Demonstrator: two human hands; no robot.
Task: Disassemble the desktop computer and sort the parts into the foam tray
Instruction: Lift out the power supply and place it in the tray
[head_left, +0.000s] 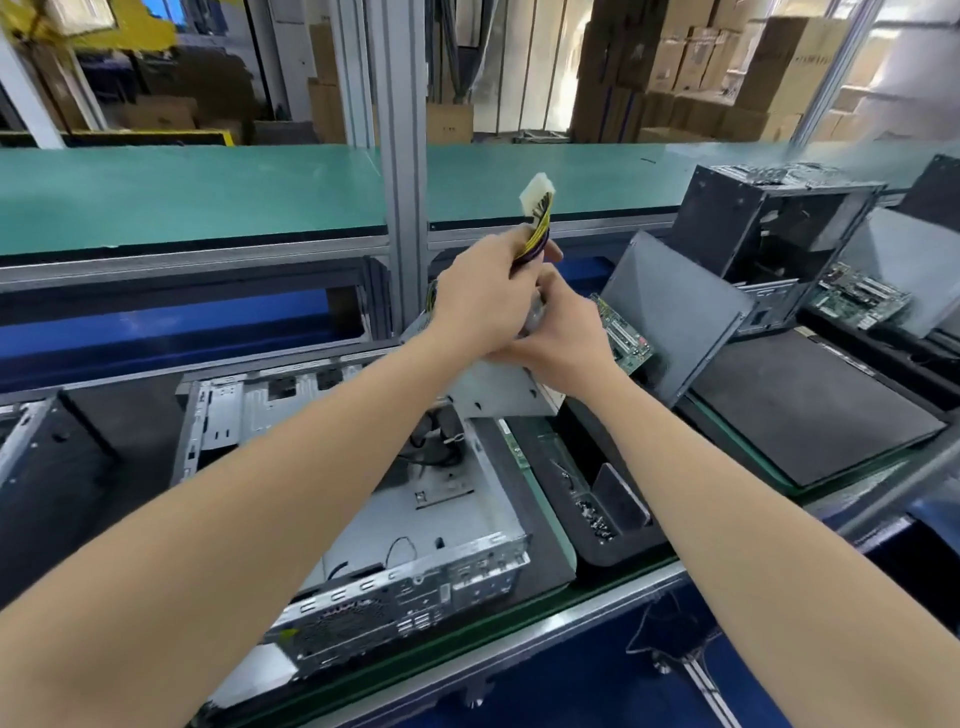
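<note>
**Snag/drop risk**

Left hand (483, 306) grips yellow-black wire bundle (535, 239), white plug (537, 200) above. Right hand (566, 343), just below, holds grey metal PSU box (498, 389). Open silver chassis (415, 519) lies under both hands. Wires may snag on it; box may slip.

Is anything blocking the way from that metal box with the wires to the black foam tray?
Nothing visible does. The left hand and right hand hold the box and its wires above the case, and the tray lies just right of it. An upright plate and screws already sit in it.
</note>
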